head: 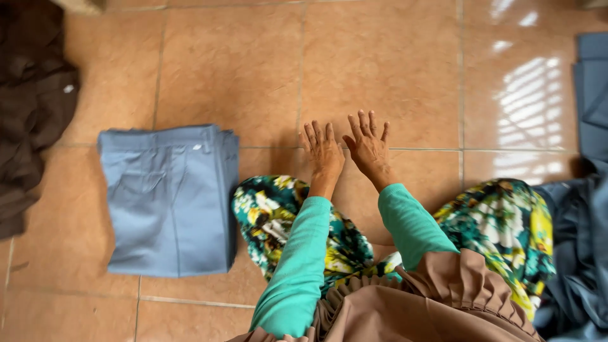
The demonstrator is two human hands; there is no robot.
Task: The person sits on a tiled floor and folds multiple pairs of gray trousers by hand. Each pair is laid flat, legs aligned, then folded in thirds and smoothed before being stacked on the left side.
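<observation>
My left hand (323, 151) and my right hand (368, 144) are held side by side over the tiled floor (380, 69), palms down, fingers spread, holding nothing. Both arms wear green sleeves. A stack of folded light-blue trousers (168, 202) lies on the floor to the left of my left hand, apart from it. My knees in floral fabric (506, 221) rest on the tiles below the hands.
A dark brown garment pile (28, 107) lies at the far left. Blue-grey cloth (586, 209) is heaped along the right edge. Sunlight glare falls on the tiles at upper right.
</observation>
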